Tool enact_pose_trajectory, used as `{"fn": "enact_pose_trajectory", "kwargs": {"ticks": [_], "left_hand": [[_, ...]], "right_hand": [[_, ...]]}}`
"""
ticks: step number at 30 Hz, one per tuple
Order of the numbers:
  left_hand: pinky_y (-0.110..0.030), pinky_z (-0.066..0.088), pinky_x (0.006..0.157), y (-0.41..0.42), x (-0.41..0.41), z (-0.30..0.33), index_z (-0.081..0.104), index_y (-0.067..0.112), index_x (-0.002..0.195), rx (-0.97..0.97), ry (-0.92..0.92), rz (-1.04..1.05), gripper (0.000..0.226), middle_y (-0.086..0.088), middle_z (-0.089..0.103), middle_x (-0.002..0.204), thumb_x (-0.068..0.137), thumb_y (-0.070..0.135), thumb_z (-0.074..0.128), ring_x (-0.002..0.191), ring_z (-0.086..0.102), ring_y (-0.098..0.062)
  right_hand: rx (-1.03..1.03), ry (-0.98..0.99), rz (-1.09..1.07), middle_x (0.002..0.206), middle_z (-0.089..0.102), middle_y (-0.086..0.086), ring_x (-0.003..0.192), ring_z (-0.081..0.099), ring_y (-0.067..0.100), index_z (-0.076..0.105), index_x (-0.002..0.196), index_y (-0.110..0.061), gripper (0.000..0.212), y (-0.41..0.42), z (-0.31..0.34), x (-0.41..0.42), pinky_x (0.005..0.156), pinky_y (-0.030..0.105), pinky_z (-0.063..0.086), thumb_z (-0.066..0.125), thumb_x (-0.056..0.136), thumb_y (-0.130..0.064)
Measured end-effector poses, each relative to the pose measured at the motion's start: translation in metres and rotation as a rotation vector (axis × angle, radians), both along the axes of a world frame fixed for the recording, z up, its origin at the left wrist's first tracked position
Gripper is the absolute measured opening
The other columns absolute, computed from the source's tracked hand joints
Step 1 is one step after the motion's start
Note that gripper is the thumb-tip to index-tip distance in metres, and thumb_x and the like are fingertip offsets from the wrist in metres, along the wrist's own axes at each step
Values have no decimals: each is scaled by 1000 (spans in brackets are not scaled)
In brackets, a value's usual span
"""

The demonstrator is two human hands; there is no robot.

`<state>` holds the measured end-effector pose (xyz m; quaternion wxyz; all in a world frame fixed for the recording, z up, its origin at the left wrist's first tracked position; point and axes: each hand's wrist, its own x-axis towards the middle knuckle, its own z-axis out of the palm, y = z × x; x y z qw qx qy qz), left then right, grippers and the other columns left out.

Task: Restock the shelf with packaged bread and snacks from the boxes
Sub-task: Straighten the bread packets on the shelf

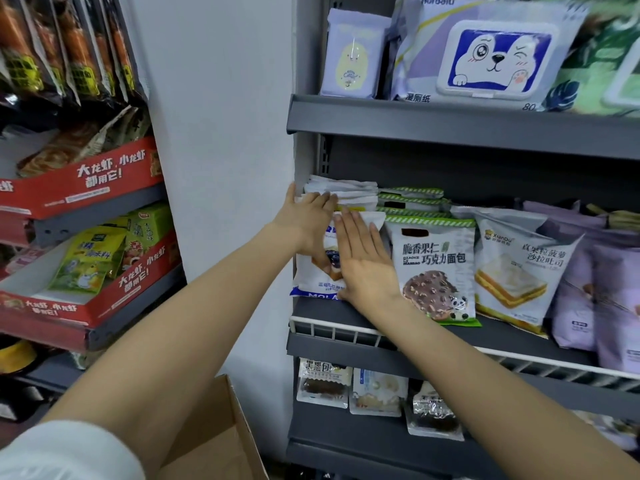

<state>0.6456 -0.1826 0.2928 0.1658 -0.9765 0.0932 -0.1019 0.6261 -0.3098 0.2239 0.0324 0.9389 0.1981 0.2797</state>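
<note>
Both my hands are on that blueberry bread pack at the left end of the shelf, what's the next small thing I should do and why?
Probably press the blueberry bread pack gently back until it stands against the white packs behind it. The right hand lies flat on its front and the left hand steadies its top, and it sits beside the chocolate bread pack, so squaring it up likely finishes this row.

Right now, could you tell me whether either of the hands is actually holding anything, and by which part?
Nothing is gripped. The right hand presses flat on the front bread packet's face; the left hand rests on the row's top edges.
</note>
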Motion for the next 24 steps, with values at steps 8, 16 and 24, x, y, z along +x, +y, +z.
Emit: {"fn": "enact_pose_trajectory", "kwargs": {"ticks": [8,16,24], "left_hand": [[-46,-6,117,-16,-32,-40,4,8,151,-290,-278,-190,95,-9,2,159,83,42,61,148,-2,-23],[-54,1,116,-41,-25,-36,-16,19,149,-198,-118,-190,121,-15,-11,157,70,44,73,146,-11,-29],[-59,5,114,-39,-18,-44,-24,20,146,-99,-102,-126,139,-12,-13,158,60,48,82,147,-6,-27]], "right_hand": [[261,177,195,158,-18,5,145,-18,19,-12,149,-10,121,-43,24,-9,120,29,-5,77,69,-27],[105,376,-102,154,-30,4,143,-26,22,-22,147,-22,133,-116,32,-6,116,36,-8,80,66,-43],[21,213,-190,156,-20,11,146,-17,29,-20,148,-24,125,-97,18,3,115,55,-3,73,69,-53]]}}
